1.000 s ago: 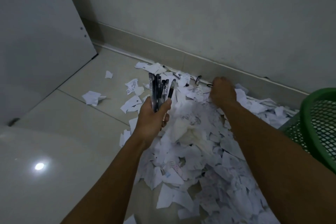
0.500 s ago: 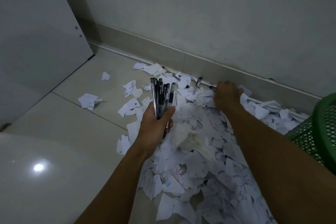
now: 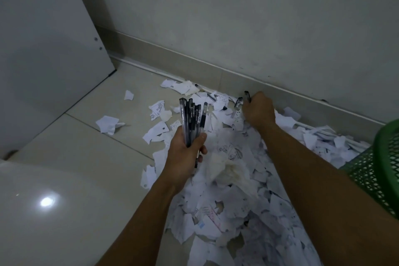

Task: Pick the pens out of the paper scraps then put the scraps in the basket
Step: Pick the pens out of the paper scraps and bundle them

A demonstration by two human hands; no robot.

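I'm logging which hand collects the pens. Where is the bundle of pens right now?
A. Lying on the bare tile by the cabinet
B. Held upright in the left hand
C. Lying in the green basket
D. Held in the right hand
B: the left hand grips the bundle of pens upright over the paper scraps, while the right hand reaches for another pen near the baseboard.

Bare tiled floor [image 3: 64, 179] is lying open on the left, up to a white cabinet panel [image 3: 47, 49]. Paper scraps [image 3: 233, 179] are covering the middle, piling against the wall [image 3: 259, 28], while a green basket [image 3: 384, 168] (mesh-sided) is blocking the right edge.
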